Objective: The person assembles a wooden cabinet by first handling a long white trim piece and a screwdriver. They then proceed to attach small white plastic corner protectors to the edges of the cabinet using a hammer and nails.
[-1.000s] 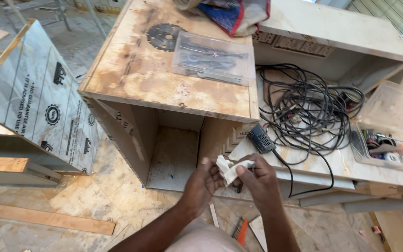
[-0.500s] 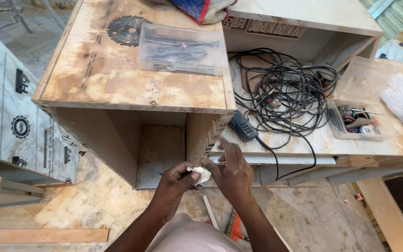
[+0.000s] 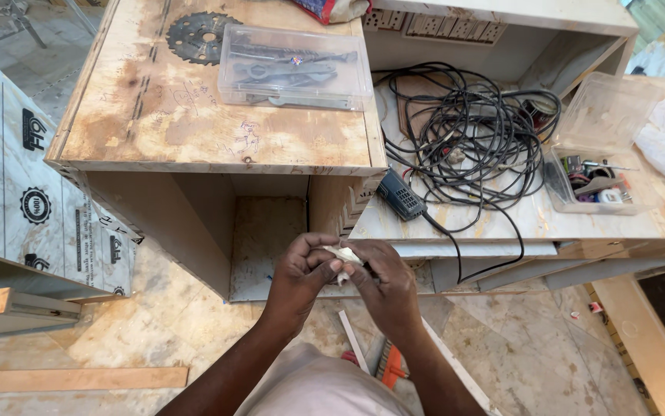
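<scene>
A: While both hands meet low in view, what sits between them?

B: Left hand (image 3: 302, 273) and right hand (image 3: 382, 285) pinch a small white scrap (image 3: 344, 256), fingers closed on it.

A: Surroundings?

B: Beyond the hands: plywood surface (image 3: 194, 131), saw blade (image 3: 200, 37), clear tool case (image 3: 295, 67). Beyond-right: tangled black cable (image 3: 471, 131), dark plug (image 3: 402, 196). Nothing blocks the scrap.
</scene>
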